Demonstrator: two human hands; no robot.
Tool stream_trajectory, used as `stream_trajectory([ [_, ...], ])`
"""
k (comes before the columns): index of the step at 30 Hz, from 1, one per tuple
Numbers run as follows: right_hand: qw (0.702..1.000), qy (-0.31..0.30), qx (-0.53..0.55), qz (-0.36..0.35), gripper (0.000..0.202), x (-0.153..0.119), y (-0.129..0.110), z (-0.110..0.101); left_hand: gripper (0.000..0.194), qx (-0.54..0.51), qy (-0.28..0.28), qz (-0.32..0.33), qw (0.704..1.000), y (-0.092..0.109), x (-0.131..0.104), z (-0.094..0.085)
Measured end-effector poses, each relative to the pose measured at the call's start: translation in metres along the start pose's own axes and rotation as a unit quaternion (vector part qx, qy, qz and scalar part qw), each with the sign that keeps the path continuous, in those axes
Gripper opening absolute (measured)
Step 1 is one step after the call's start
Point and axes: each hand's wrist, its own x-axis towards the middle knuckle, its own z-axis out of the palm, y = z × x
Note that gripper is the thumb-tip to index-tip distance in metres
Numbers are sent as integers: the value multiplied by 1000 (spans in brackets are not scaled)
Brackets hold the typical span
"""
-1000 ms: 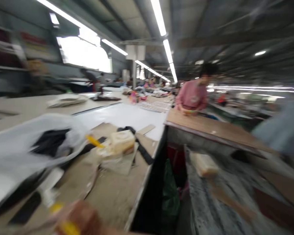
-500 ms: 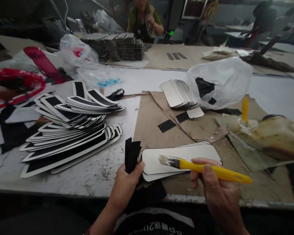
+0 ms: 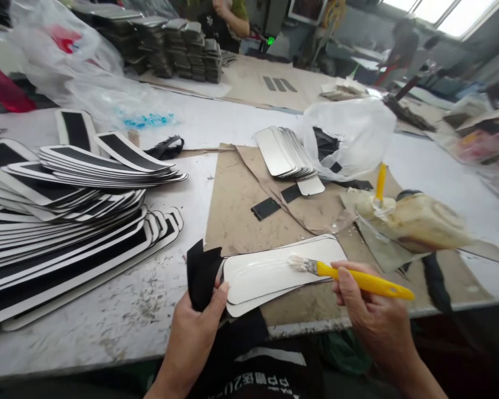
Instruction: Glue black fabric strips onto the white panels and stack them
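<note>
Long white panels with rounded corners [image 3: 270, 271] lie in a small pile at the table's front edge. My left hand [image 3: 199, 321] pinches a black fabric piece [image 3: 202, 274] at the left end of this pile, its thumb on the panel corner. My right hand [image 3: 370, 305] is closed round the yellow handle of a brush [image 3: 366, 281]. The pale bristles rest on the top panel, right of its middle, and wet streaks run to their left.
Stacked white-and-black strips [image 3: 87, 221] cover the left side. Farther back are fanned white pieces [image 3: 278, 152] and a plastic bag [image 3: 353, 136]. A stained container [image 3: 424, 219] with another yellow handle stands right. A person [image 3: 228, 22] is beyond the table.
The brush has moved right along the top panel, leaving wet streaks behind it. The camera view has shifted and tilted, so more of the room at the right shows.
</note>
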Motion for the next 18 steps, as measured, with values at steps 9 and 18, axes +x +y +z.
stream_trajectory([
  [9, 965, 65, -191, -169, 19, 12, 13, -38, 59, 31, 58, -61, 996, -6, 3, 2],
  [18, 967, 136, -169, -135, 21, 0, 7, -62, 60, 52, 73, -115, 989, 2, 10, 0],
])
